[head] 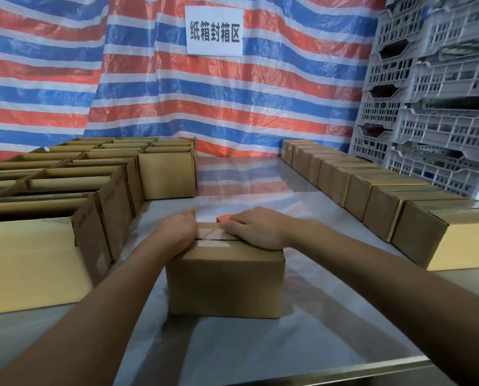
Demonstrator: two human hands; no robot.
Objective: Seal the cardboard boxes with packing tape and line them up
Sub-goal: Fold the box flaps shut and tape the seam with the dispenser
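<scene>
Both of my hands lie palm-down on the lid of a cardboard box (224,285) at the middle of the steel counter (302,330). My left hand (178,232) covers the lid's left end with its fingers stretched toward the far edge. My right hand (256,232) lies flat on the right end, fingers straight and pointing left along the seam. Neither hand grips anything. Between the hands a strip of clear tape (213,236) shines over the closed flaps, with the dark line of the seam visible through it. Just beyond the box's far edge, an orange object (223,217) shows between my fingertips. It is mostly hidden, so I cannot tell what it is. To the left, open boxes (165,176) stand packed together in rows from the near edge to the far end of the counter, flaps up. Along the right side, a single row of closed boxes (385,201) runs from near to far, side by side. Behind the counter hangs a red, white and blue striped tarp (149,93) bearing a white sign (214,30) with Chinese characters. Grey plastic crates (441,93) are stacked at far right.
</scene>
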